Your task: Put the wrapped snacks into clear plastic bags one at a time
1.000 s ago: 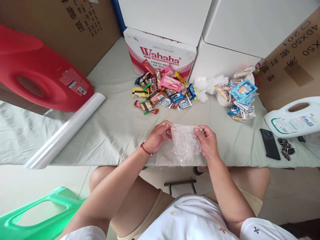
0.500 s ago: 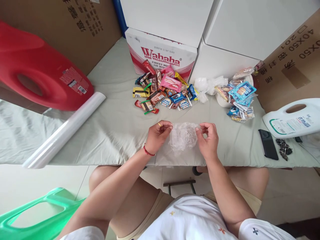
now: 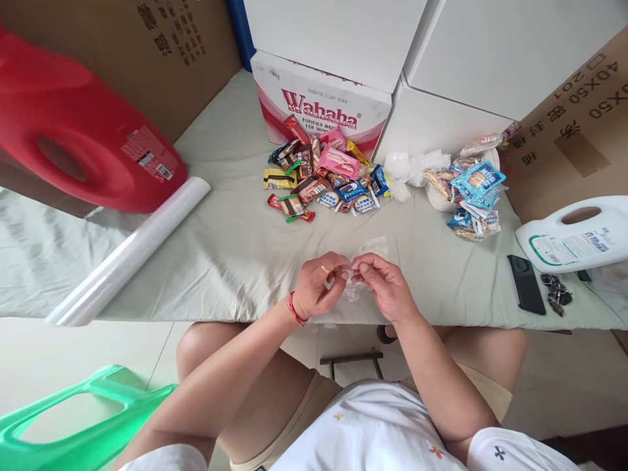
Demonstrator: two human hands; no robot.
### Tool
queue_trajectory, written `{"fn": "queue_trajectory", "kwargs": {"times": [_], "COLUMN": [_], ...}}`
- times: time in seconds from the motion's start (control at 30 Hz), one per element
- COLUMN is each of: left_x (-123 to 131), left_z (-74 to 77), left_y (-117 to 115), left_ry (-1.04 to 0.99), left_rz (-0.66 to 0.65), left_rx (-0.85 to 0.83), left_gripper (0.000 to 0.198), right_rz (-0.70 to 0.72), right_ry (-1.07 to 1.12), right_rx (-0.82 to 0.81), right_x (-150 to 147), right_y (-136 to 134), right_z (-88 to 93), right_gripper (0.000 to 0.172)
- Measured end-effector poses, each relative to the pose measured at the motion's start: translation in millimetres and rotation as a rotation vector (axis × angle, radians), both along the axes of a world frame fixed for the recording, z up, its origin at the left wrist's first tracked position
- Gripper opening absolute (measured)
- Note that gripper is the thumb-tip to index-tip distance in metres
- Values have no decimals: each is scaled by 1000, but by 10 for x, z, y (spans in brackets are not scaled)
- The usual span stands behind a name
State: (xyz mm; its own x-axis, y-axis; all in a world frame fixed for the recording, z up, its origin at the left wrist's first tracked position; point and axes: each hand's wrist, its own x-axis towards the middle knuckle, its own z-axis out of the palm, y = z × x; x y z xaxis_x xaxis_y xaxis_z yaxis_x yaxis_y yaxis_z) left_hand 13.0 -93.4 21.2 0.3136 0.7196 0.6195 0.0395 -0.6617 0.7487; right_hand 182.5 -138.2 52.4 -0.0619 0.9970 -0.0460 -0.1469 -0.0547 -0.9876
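Near the front edge of the cloth-covered surface, my left hand (image 3: 324, 282) and my right hand (image 3: 381, 282) are close together. Between them is a crumpled piece of clear plastic film (image 3: 375, 247), partly hidden behind my fingers. Both hands pinch it with thumb and fingertips. A heap of wrapped snacks (image 3: 338, 162) lies beyond my hands, against a Wahaha carton (image 3: 318, 98). Crumpled translucent plastic (image 3: 409, 169) sits to the right of the heap.
At the left lie a long roll of clear film (image 3: 132, 252) and a big red jug (image 3: 88, 131). More packets (image 3: 475, 180) fill a white container at right, near a white detergent bottle (image 3: 569, 237), a phone (image 3: 526, 284) and keys (image 3: 557, 293). A green plastic object (image 3: 112, 418) stands at lower left.
My hands have come together from either side of the spread film. The film is now more bunched and mostly behind my fingers. The view has shifted slightly.
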Motion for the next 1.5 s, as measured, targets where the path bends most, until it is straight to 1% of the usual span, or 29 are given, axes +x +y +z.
{"fn": "queue_trajectory", "kwargs": {"times": [0.07,0.13,0.17,0.2,0.3,0.37,0.4,0.47,0.57,0.63,0.77,0.9,1.03,1.13,1.27,1.37,1.5], "left_x": [6,19,27,34,58,76,86,101,106,94,54,30,0,-26,-10,31,60], "left_z": [2,0,0,-1,-9,-21,-28,-39,-46,-45,-20,0,-7,1,40,54,18], "left_y": [-8,-10,-10,-11,-11,-3,5,27,70,97,133,146,181,208,189,158,156], "left_ry": [-93,-155,-150,-123,-35,-50,-72,-97,-82,-85,-102,-133,-165,-210,-203,-155,-130], "left_rz": [-89,-119,-116,-104,-58,-61,-80,-158,-313,-362,-420,-466,-430,-403,-423,-419,-327], "left_rx": [-232,-396,-423,-415,-345,-410,-480,-626,-735,-748,-725,-753,-797,-829,-869,-841,-760], "left_gripper": [15,19,20,21,17,19,22,29,37,40,39,40,42,42,40,40,36], "right_rz": [-3,-19,-27,-33,-68,-117,-141,-149,-70,-43,-61,-67,-121,-162,-154,-136,-119], "right_ry": [-52,-62,-51,-40,-56,-85,-92,-104,-144,-166,-183,-136,-16,17,32,-40,-192], "right_rx": [29,22,7,-11,-28,-21,-15,3,30,34,27,2,-61,-89,-72,-4,82], "right_x": [6,-12,-25,-37,-56,-53,-48,-41,-36,-28,9,46,96,144,160,132,97], "right_y": [-8,-9,-6,-2,21,35,39,39,22,5,-29,-47,-26,-1,4,-4,-5], "right_z": [-5,-8,-11,-17,-47,-69,-75,-72,-44,-28,-35,-41,28,80,50,-20,-98], "right_gripper": [24,27,30,32,32,28,26,23,21,22,26,29,33,36,32,24,20]}}
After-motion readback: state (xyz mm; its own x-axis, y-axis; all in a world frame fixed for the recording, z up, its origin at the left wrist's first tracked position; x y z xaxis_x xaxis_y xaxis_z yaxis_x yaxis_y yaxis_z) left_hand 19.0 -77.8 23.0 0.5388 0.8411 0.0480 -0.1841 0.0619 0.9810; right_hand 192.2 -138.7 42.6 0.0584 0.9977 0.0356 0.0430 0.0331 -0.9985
